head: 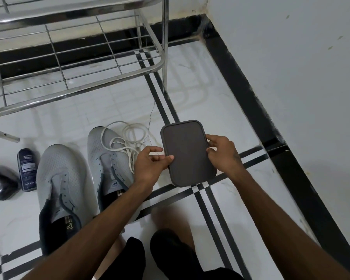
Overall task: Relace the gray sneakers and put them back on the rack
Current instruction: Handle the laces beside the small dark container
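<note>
Two gray sneakers stand side by side on the tiled floor, toes pointing away: the left sneaker (pixel 59 184) and the right sneaker (pixel 106 158), both with empty eyelets. White laces (pixel 127 142) lie in a loose tangle over the right sneaker's toe and on the floor beside it. My left hand (pixel 152 162) and my right hand (pixel 222 153) grip the two long edges of a dark gray rectangular phone-like slab (pixel 187 153), held just right of the laces. The steel wire shoe rack (pixel 73 63) stands beyond the sneakers.
A dark blue can (pixel 26 170) lies left of the sneakers, with a black plastic bag (pixel 0 182) at the left edge. A white wall with black skirting (pixel 251 98) runs along the right. My knees in black fabric (pixel 170 255) show at the bottom.
</note>
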`<state>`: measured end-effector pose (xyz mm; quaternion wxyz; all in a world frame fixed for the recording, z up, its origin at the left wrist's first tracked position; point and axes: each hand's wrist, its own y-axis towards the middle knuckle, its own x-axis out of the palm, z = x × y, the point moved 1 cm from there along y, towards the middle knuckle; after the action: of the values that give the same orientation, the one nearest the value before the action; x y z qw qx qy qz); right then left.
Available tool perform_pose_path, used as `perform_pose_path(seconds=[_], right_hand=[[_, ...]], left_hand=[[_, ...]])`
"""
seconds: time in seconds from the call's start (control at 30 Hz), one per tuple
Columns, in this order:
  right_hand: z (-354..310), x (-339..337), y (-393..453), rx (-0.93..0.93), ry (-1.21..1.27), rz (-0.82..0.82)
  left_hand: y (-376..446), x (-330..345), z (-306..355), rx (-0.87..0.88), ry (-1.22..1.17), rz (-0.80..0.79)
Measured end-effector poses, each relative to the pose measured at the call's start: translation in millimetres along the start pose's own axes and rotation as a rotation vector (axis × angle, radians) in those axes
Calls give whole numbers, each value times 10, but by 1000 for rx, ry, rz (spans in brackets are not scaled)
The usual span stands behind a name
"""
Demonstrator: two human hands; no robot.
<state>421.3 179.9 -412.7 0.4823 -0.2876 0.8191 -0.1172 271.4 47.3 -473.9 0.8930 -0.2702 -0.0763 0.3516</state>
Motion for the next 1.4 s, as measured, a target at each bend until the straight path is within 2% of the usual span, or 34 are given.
perform_pose_path(seconds=[0.13,0.2,0.4,0.6,0.73,0.97,1.4], right_hand=[[40,-11,-39,30,60,27],[62,-16,-44,51,99,48],[83,8,-10,74,83,94],[65,72,61,134,-2,138],[78,38,75,108,-28,118],[86,40,93,47,-60,105],[-9,81,275,13,-226,72]], left_hand=[[10,-7,-61,61,132,18],[-3,-11,-60,65,122,-6],[-14,13,-32,-47,-7,-19],[70,23,-13,-126,44,-28],[73,-9,-31,-113,39,-60],[59,-30,-24,44,122,-89],[162,-17,2,-45,107,-60]])
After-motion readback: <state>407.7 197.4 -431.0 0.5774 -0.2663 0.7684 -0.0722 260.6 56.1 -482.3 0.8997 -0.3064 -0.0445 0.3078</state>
